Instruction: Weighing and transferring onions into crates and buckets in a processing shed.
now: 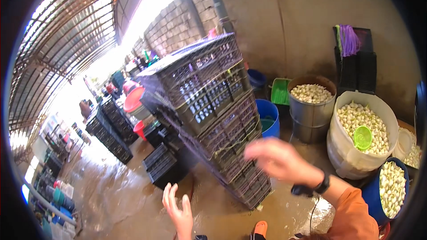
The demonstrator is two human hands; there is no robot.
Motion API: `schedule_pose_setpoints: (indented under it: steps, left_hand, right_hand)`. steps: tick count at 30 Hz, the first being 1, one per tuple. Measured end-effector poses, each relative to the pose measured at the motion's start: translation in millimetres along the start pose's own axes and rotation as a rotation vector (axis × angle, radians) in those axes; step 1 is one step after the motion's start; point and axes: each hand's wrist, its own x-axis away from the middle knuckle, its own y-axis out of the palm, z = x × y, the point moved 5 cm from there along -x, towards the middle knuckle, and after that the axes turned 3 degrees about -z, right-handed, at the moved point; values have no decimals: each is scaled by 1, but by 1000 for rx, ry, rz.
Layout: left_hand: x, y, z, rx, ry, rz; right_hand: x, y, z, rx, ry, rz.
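Observation:
My left hand [178, 210] is raised low in the view, fingers apart and holding nothing, over the wet floor. Blurred, my right hand [283, 161] reaches across the lower part of a tall stack of black plastic crates [230, 133]; its fingers look apart with nothing seen in them, and whether it touches the crates cannot be told. Netting and thin cord wrap the crates. A blue barrel [272, 123] with liquid stands just behind the right hand.
Peeled garlic bulbs fill a metal drum [312, 120], a large white tub [347, 160] with a green strainer [362, 137], and a blue bucket [373, 190] at the right. An empty black crate [163, 166] lies left of the stack. The floor [110, 193] is wet.

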Motion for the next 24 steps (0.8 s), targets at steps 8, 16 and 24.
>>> schedule_pose_setpoints:
  steps: [8, 16, 24]
  left_hand:
    - [-258, 11, 30, 638, 275, 238]
    - [-409, 75, -56, 1348, -300, -420]
    - [-467, 18, -58, 1114, -202, -151]
  right_hand:
    - [-213, -151, 157, 350, 205, 625]
    - [-261, -84, 226, -654, 538, 254]
    - [-248, -175, 104, 543, -427, 277]
